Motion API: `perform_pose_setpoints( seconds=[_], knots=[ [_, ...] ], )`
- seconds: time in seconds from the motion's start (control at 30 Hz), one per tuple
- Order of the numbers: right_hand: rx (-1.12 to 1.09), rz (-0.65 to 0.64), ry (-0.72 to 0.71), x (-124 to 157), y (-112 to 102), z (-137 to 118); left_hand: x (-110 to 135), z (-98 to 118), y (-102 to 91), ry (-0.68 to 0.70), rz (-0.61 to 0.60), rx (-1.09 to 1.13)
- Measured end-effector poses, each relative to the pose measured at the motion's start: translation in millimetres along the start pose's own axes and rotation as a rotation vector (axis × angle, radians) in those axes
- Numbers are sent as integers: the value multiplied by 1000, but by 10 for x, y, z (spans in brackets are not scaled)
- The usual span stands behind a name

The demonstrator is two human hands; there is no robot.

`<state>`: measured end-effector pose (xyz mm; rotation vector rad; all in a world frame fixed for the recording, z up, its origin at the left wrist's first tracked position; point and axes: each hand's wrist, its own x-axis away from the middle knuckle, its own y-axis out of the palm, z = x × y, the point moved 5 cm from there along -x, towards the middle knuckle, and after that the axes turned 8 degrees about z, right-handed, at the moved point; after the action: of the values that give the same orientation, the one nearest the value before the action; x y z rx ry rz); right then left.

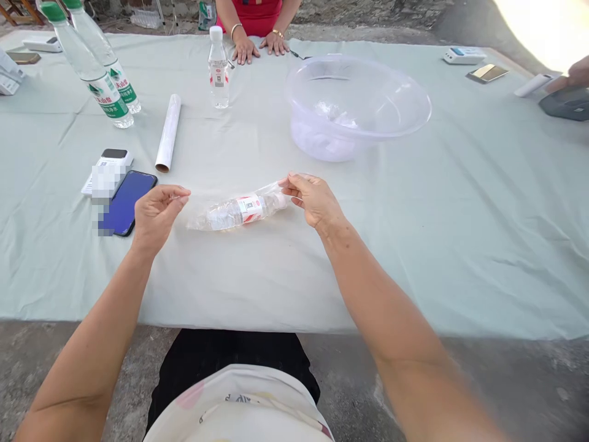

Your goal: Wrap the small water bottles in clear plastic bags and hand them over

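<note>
A small clear water bottle [252, 209] with a red and white label lies on its side in front of me, its cap to the right. Clear plastic film [197, 222] is around it and sticks out past its base. My left hand [159, 212] is closed in a pinch left of the bottle, with a bit of the film at its fingertips. At the cap end, my right hand [310, 195] pinches the film's raised edge between thumb and fingers. Beyond the bottle lies a roll of plastic film [169, 132] with a cardboard core.
A clear plastic basin [359, 138] holding crumpled film stands ahead to the right. Two large water bottles [108, 92] and a small upright bottle [219, 70] are at the back left. A phone [129, 202] lies by my left hand. Another person's hands [260, 48] rest on the far edge.
</note>
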<state>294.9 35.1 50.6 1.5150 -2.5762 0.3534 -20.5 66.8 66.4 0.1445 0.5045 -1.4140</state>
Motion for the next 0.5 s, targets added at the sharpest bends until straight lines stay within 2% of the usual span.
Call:
perform_pose_setpoints(
  seconds=[0.17,0.27,0.33,0.43,0.5],
  knots=[
    [90,-56,35,254,-266,256,366,51,-195,289,-254,-270],
    [228,-83,127,355,-412,504,525,-65,-236,411,-337,-464],
    [333,-77,119,348,-506,574,571,-165,-242,450,-369,-571],
    [545,39,-23,251,-664,468,531,-181,-280,467,-348,-731],
    [597,227,-213,222,-760,264,450,7,-348,454,-168,-808]
  ],
)
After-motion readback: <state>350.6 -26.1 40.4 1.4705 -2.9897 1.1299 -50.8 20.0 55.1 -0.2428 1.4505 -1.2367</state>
